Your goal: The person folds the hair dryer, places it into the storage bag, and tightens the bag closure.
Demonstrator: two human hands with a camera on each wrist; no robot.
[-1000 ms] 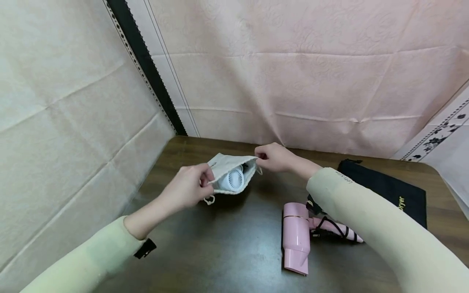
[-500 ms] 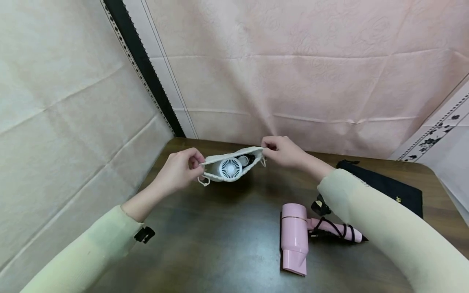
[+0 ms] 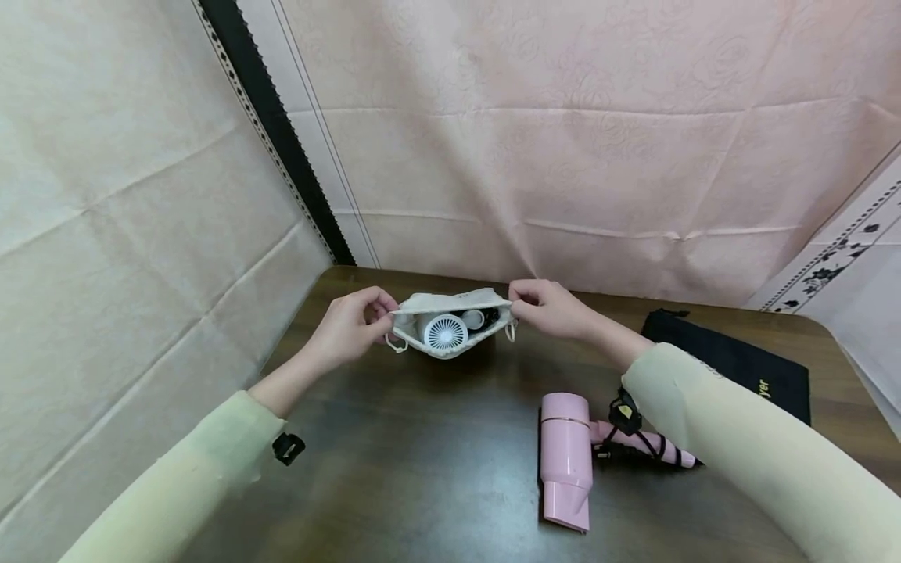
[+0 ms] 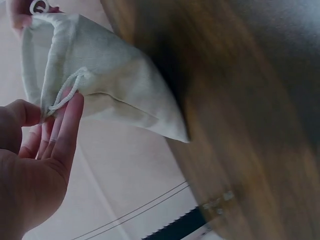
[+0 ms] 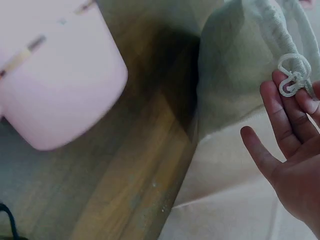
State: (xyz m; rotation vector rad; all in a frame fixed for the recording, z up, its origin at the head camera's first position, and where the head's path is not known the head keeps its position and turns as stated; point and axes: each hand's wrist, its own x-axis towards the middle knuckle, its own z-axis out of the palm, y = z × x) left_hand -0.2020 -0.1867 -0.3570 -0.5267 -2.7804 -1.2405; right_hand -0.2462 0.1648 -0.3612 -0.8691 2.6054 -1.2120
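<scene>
A pale cloth drawstring bag [image 3: 454, 300] is held up at the back of the table, its mouth spread toward the head camera. My left hand [image 3: 352, 324] pinches the left end of its rim, beside a looped white cord [image 4: 67, 94]. At the other end, my right hand [image 3: 552, 307] pinches the rim next to a second knotted cord [image 5: 294, 75]. Inside the bag lies a white device with a round slotted grille [image 3: 446, 333]. Beside it show a smaller white round part [image 3: 472, 319] and something black, mostly hidden by the cloth.
A pink hair dryer [image 3: 565, 453] with its black cord wrapped round the handle lies on the brown table [image 3: 394, 477], below my right forearm. Behind that forearm is a flat black pouch [image 3: 739, 363] with yellow lettering. Pale cloth [image 3: 598, 172] hangs behind the table.
My left hand has moved up and slightly left, and my right hand a little right. The bag's mouth has gone from tilted to stretched nearly level, showing more of the contents.
</scene>
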